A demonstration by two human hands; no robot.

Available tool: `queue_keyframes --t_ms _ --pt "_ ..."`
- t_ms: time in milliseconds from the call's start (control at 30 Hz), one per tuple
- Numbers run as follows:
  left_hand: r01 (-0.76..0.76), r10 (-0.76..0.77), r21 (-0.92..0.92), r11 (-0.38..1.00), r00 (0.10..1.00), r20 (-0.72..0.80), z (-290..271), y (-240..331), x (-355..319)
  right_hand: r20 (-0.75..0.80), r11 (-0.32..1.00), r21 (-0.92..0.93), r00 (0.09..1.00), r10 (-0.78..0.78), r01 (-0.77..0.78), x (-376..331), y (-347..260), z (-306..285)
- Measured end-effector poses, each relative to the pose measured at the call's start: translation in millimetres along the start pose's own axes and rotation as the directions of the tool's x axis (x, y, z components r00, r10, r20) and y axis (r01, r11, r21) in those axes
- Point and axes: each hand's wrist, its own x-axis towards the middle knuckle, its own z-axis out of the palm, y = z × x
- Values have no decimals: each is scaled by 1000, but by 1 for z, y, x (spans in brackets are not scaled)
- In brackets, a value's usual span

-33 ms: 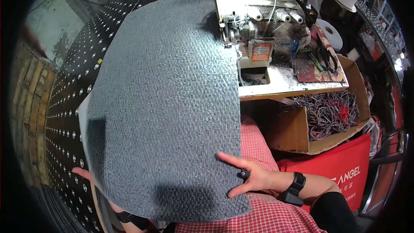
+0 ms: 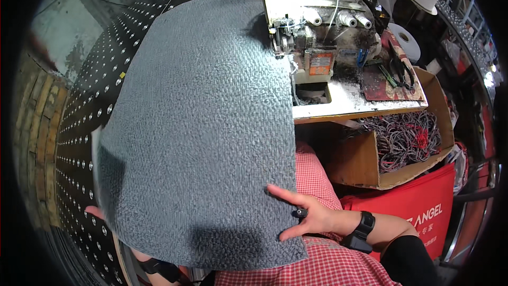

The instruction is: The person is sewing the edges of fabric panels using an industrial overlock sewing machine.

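Your right hand (image 2: 309, 216) lies open-fingered on the near right corner of the grey, pebbled mat (image 2: 201, 127); your left hand (image 2: 95, 213) is mostly hidden beneath its left edge, grip unclear.

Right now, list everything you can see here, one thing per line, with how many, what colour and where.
textured mat: one, grey-blue, spread over the middle, reaching down to the person's lap
studded table surface: one, black with silver dots, left of and under the mat
sewing machine: one, off-white and grimy, top centre right
thread cones: about three, white, on top of the machine
scissors: one pair, dark, on the patterned pad right of the machine
cardboard box: one, brown, under the machine table, holding grey and red cord offcuts
bag: one, red, lower right
checked garment: one, red and white, on the person's lap
left hand: fingertips showing at the mat's lower left edge
right hand: fingers spread at the mat's lower right edge, black wristwatch
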Motion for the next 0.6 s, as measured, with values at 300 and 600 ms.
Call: queue_keyframes --t_ms 300,600 --pt "-128 137 53 990 965 -222 -25 54 66 -138 995 -102 990 -32 18 11 -13 -13" --pt "140 -141 67 988 990 21 -32 52 138 -350 977 -194 924 -153 89 16 -22 -21"
